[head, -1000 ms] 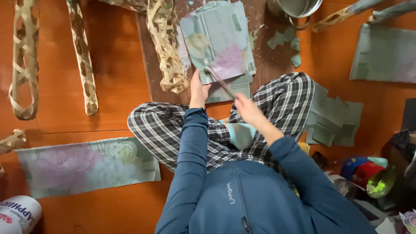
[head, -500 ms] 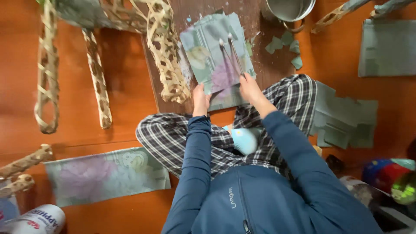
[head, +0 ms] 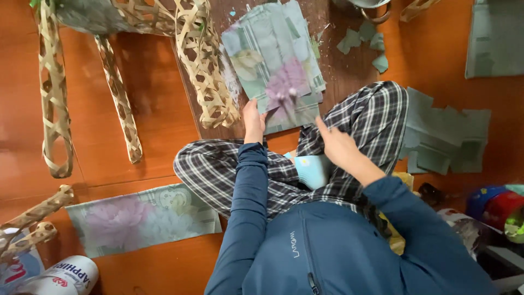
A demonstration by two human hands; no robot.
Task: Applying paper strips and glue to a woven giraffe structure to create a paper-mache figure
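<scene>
Fingers of one left hand press one floral paper stack

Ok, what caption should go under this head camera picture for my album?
Sitting cross-legged on a wooden floor, left hand holds flowery paper sheets while right hand hovers beside them, near woven bamboo frames.

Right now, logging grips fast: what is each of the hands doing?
Left hand: closed on the edge of the flowered paper stack.
Right hand: beside the stack; grip cannot be told.
</scene>
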